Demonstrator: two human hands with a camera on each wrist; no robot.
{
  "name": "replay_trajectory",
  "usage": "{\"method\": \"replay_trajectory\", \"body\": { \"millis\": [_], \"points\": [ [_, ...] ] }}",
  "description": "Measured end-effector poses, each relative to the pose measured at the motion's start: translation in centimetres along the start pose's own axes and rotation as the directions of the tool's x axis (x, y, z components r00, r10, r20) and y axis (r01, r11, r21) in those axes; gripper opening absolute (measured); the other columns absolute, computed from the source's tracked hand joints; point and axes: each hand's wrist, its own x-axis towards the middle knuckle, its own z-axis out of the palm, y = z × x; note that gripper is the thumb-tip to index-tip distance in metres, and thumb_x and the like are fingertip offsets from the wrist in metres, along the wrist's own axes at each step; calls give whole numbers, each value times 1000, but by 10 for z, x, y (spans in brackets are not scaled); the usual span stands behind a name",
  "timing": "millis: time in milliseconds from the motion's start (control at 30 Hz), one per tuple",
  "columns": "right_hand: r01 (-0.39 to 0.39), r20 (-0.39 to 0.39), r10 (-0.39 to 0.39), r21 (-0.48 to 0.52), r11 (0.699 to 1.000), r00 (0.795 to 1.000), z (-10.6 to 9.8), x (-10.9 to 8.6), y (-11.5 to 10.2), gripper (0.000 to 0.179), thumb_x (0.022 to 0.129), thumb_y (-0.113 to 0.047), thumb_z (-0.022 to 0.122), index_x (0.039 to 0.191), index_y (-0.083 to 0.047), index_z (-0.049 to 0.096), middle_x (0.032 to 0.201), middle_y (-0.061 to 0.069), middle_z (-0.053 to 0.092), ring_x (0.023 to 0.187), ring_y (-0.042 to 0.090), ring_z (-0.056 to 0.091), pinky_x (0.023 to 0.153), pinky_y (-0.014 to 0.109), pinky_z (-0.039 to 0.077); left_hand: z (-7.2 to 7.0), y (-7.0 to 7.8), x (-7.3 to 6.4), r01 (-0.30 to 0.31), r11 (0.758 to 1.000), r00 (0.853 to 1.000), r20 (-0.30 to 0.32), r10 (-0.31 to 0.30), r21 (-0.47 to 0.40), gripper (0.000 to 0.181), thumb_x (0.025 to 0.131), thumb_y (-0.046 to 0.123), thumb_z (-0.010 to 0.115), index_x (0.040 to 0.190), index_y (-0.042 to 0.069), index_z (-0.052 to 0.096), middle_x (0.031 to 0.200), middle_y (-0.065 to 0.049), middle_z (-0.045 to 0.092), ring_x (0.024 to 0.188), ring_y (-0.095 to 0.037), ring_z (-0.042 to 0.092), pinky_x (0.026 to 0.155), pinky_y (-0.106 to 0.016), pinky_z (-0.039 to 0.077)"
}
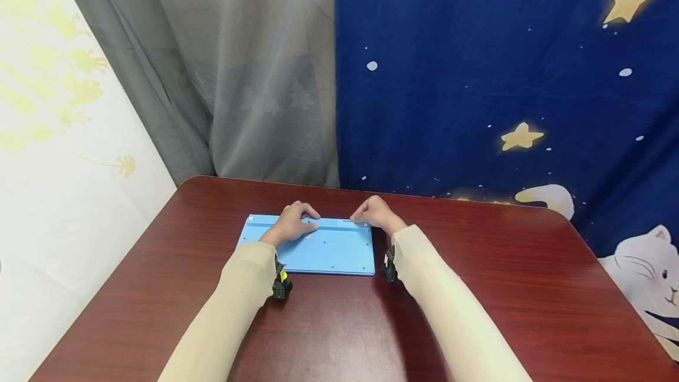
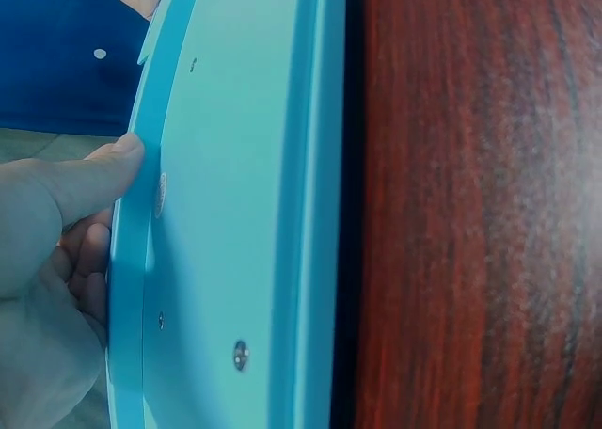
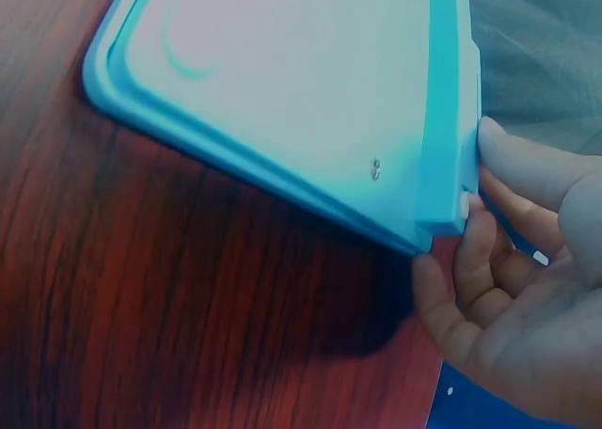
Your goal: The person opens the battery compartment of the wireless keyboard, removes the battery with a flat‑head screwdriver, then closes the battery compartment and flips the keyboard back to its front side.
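A light blue keyboard (image 1: 339,255) lies underside up on the table, its screws and a raised strip along the far edge showing. My left hand (image 1: 293,221) grips that far edge left of the middle. In the left wrist view the thumb (image 2: 113,170) presses on the strip while the other fingers curl behind it. At the far right corner, my right hand (image 1: 374,212) holds the edge beside a small pale panel (image 1: 346,223). The right wrist view has its thumb (image 3: 513,151) against the strip's outer side and its fingers round the corner. The keys are hidden underneath.
The dark red wooden table (image 1: 477,287) has rounded far corners. Behind it hang a grey curtain (image 1: 270,75) and a blue curtain (image 1: 451,75) with stars. A white patterned cloth (image 1: 69,181) borders the left side.
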Motion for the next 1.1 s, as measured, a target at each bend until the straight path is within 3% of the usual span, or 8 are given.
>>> {"method": "replay_trajectory", "body": {
  "millis": [367,800,1100],
  "points": [
    [-16,-48,15,-9,1000,999,9,1,-6,5,76,-4,72,77,0,74,82,7,68,73,16,56,64,28,48,-1,0,-3,-5,1000,1000,-1,5,-1,15,84,9,66,98,4,66,102,-11,53,100,-27,46,85,-42,42],
    [-42,-59,43,15,999,997,4,-2,-2,6,79,-8,71,78,-3,74,86,5,68,74,16,55,63,27,46,-1,1,0,-8,1000,1000,-7,8,-5,15,84,10,67,98,5,66,103,-11,53,100,-26,45,86,-40,42],
    [10,-47,-10,6,1000,999,2,-6,-1,7,79,-10,71,80,-4,74,88,5,68,72,15,54,62,26,44,1,-2,-4,-37,999,999,-14,37,10,17,84,11,67,101,6,67,103,-10,53,98,-25,47,84,-39,44]
  ]
}}
